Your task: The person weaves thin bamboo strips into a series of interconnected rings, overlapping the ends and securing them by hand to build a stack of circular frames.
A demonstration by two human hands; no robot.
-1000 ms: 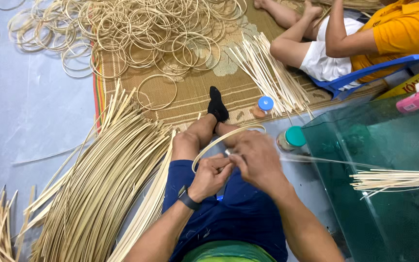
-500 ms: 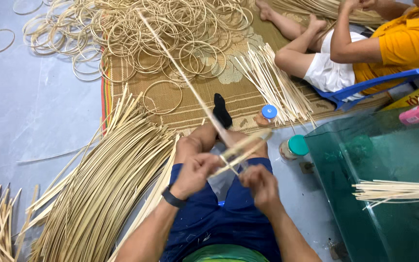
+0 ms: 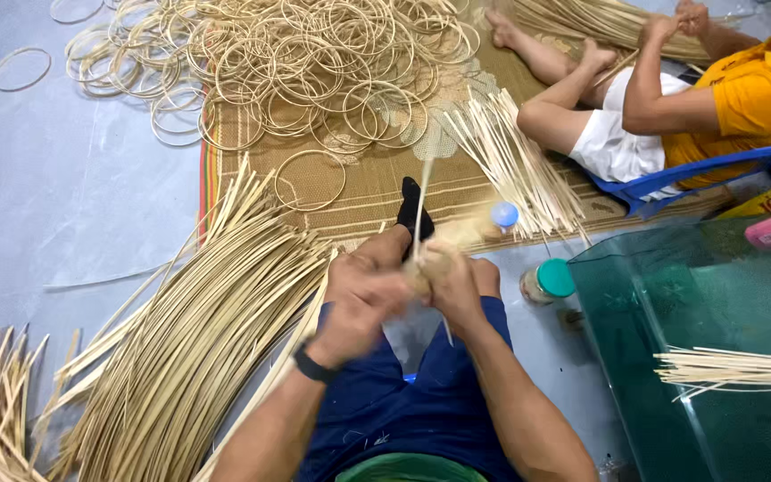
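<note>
Woven mat (image 3: 377,183) w/ rings behind; both hands (image 3: 408,286) clenched on 1 cane strip (image 3: 421,201)

A floor craft workshop is being shown: cane strips (image 3: 198,348) and finished rings (image 3: 287,62) are being heaped around the woven mat (image 3: 377,183).

Both hands, left hand (image 3: 363,299) & right hand (image 3: 457,281), around thin cane strip (image 3: 421,201), above lap.

Head camera looks steeply down, close, onto a somewhat motion-blurred lap.
</note>
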